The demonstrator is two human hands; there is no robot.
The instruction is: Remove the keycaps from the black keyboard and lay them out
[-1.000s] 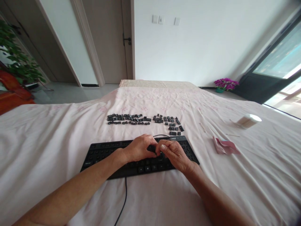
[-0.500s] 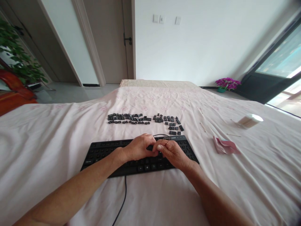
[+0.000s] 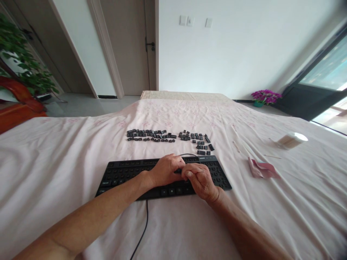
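A black keyboard (image 3: 119, 174) lies on the bed in front of me. Some of its key spots, mainly at the right end, look stripped of keycaps. Over its middle right, my left hand (image 3: 168, 169) curls with its fingertips pressed down. My right hand (image 3: 200, 177) is closed against the left one's fingertips, thumb on top, low over the keys. Whatever the two hands grip between them is hidden by the fingers. Beyond the keyboard, loose black keycaps (image 3: 163, 136) lie in rough rows, with another group of keycaps (image 3: 201, 143) to the right.
Pink cloth (image 3: 262, 169) lies crumpled right of the keyboard. Near it are a cotton swab (image 3: 272, 157) and a clear tub of cotton swabs (image 3: 291, 140). A black cable (image 3: 143, 227) runs toward me over the wrinkled pink sheet (image 3: 173, 231).
The whole view has shifted slightly, so things sit a little further right. Both hands stay together over the same part of the keyboard, the right one turned a little.
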